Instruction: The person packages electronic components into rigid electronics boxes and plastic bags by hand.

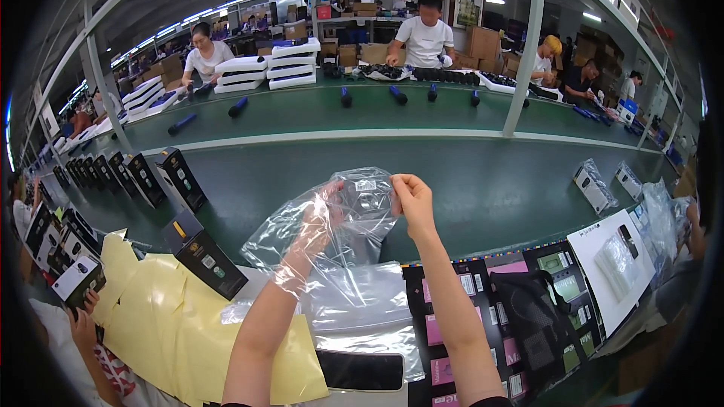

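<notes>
In front of me a clear plastic bag (283, 230) is held up at the near edge of the green bench. A greyish boxy shape with a small white label (366, 185) shows through the film; glare hides what kind of thing it is. My left hand (326, 207), seen through the plastic, is closed at the left side of that shape. At the bag's upper right corner, my right hand (413, 200) pinches the film between thumb and fingers. Below both hands lies a stack of flat clear bags (362, 316). Left of my left forearm stands a tilted black box (204, 256).
Black boxes (181, 179) line the left of the green bench (483, 188). Yellow sheets (158, 316), a phone (360, 370) and a black mesh bag (532, 324) lie near me. Bagged boxes (594, 187) stand right. Co-workers sit beyond a rail (377, 136); another person's hand (83, 324) is at left.
</notes>
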A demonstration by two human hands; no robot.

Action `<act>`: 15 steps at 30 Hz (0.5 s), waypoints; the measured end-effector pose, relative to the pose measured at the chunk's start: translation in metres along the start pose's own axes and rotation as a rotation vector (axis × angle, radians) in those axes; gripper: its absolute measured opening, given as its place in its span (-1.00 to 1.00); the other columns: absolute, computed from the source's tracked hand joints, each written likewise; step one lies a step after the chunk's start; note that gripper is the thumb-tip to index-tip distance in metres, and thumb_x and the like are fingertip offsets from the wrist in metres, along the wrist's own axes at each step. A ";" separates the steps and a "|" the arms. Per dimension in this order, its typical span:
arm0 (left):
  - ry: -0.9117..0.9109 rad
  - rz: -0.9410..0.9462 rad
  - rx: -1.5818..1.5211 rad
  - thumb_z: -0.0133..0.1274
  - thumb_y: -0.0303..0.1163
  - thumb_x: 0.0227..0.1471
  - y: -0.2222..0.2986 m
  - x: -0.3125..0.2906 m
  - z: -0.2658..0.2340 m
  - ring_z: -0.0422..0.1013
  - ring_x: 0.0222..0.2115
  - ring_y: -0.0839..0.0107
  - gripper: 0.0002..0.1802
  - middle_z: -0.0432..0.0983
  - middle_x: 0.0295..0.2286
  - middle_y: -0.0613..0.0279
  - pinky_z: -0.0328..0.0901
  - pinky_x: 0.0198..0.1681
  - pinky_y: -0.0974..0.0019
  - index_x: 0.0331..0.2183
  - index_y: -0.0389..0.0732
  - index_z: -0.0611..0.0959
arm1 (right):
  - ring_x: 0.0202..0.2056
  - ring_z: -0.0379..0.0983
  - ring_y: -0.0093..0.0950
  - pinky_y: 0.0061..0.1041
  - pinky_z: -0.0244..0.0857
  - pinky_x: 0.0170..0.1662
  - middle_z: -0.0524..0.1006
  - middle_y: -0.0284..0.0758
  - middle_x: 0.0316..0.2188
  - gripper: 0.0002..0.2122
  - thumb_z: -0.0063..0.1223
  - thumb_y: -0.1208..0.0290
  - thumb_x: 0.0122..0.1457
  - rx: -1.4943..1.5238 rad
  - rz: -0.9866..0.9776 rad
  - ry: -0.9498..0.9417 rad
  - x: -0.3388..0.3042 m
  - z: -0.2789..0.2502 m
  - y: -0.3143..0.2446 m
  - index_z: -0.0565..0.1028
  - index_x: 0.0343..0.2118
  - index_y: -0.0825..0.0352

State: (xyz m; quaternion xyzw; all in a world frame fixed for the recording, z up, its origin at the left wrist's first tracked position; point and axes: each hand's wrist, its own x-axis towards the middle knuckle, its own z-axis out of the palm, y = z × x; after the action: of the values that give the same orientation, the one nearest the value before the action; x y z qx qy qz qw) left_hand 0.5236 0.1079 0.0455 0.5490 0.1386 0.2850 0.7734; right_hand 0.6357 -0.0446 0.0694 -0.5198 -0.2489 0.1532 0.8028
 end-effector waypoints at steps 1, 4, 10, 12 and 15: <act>-0.004 0.001 -0.003 0.05 -0.28 0.03 0.001 0.002 0.007 0.32 -0.58 0.63 -0.68 0.44 -0.48 0.33 0.24 -0.57 0.52 -0.16 -0.22 0.55 | -0.74 0.20 -0.73 -0.71 0.07 -0.70 0.41 -0.46 -0.64 -0.82 -0.02 0.37 0.16 -0.003 -0.004 0.002 0.004 -0.002 0.002 0.46 -0.40 0.42; 0.053 0.304 -0.130 -0.02 -0.33 0.06 -0.021 0.004 0.023 0.40 -0.40 0.51 -0.80 0.49 -0.41 0.27 0.34 -0.42 0.44 -0.30 -0.22 0.54 | -0.71 0.23 -0.73 -0.68 0.07 -0.70 0.41 -0.46 -0.63 -0.83 -0.02 0.37 0.16 -0.059 0.183 0.111 0.014 -0.015 0.027 0.47 -0.39 0.40; -0.268 -0.203 -0.482 -0.15 -0.35 0.14 -0.059 0.008 0.005 0.42 -0.39 0.51 -0.75 0.49 -0.38 0.26 0.38 -0.40 0.43 -0.17 -0.21 0.48 | -0.53 0.36 -0.65 -0.67 0.24 -0.45 0.49 -0.42 -0.51 -0.80 0.03 0.35 0.14 -0.010 0.278 0.198 0.008 -0.049 0.073 0.48 -0.35 0.42; -0.253 -0.271 -0.440 -0.14 -0.33 0.15 -0.099 0.032 -0.041 0.43 -0.40 0.46 -0.75 0.49 -0.39 0.26 0.39 -0.36 0.32 -0.15 -0.17 0.49 | -0.52 0.37 -0.64 -0.65 0.25 -0.44 0.49 -0.41 -0.50 -0.79 0.02 0.34 0.15 -0.019 0.214 0.180 0.008 -0.034 0.090 0.48 -0.35 0.42; -0.092 -0.401 -0.565 -0.12 -0.34 0.14 -0.107 0.033 -0.024 0.44 -0.42 0.43 -0.78 0.49 -0.39 0.27 0.39 -0.36 0.30 -0.18 -0.18 0.50 | -0.52 0.37 -0.63 -0.63 0.26 -0.44 0.48 -0.41 -0.49 -0.77 0.01 0.30 0.16 0.041 0.208 0.191 0.005 -0.048 0.090 0.48 -0.34 0.42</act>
State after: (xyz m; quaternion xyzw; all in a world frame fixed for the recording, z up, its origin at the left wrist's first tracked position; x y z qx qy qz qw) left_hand 0.5680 0.1208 -0.0589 0.2875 0.1245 0.1296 0.9408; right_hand 0.6676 -0.0416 -0.0273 -0.5385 -0.1131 0.1906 0.8130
